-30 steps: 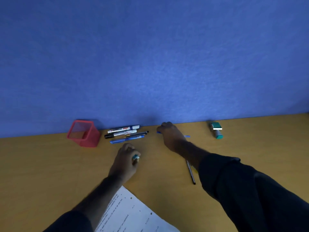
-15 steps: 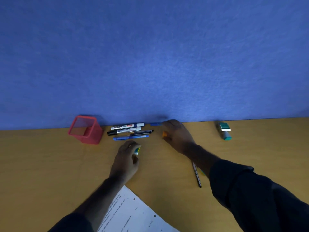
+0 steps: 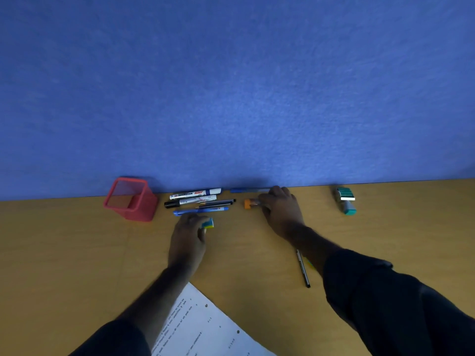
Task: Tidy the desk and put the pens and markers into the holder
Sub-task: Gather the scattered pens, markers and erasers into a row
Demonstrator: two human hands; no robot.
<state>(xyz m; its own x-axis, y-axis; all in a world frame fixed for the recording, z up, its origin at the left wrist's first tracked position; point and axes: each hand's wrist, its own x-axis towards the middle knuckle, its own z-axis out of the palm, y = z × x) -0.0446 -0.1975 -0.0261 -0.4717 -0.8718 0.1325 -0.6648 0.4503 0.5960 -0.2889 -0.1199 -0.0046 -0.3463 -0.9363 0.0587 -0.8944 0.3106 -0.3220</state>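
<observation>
A red mesh holder [image 3: 131, 200] stands by the blue partition at the left. Right of it lie two whiteboard markers [image 3: 195, 194], a dark pencil [image 3: 218, 202] and a blue pen [image 3: 200, 210], side by side. My left hand [image 3: 187, 240] rests below them, fingers closed on a small blue-and-yellow block [image 3: 208, 223]. My right hand [image 3: 281, 211] is closed on a blue pen [image 3: 244, 190] and an orange-tipped marker [image 3: 248, 203], both sticking out to its left. A thin black pen [image 3: 303, 268] lies on the desk under my right forearm.
A teal-and-white stapler-like object [image 3: 345, 200] sits at the back right. A printed sheet of paper [image 3: 203, 327] lies at the near edge between my arms. The blue partition [image 3: 231, 98] closes off the back of the wooden desk [image 3: 64, 253].
My right hand moved left along the partition, carrying the blue pen toward the marker group; an orange-tipped marker now shows in its grip. My left hand stayed put with the block.
</observation>
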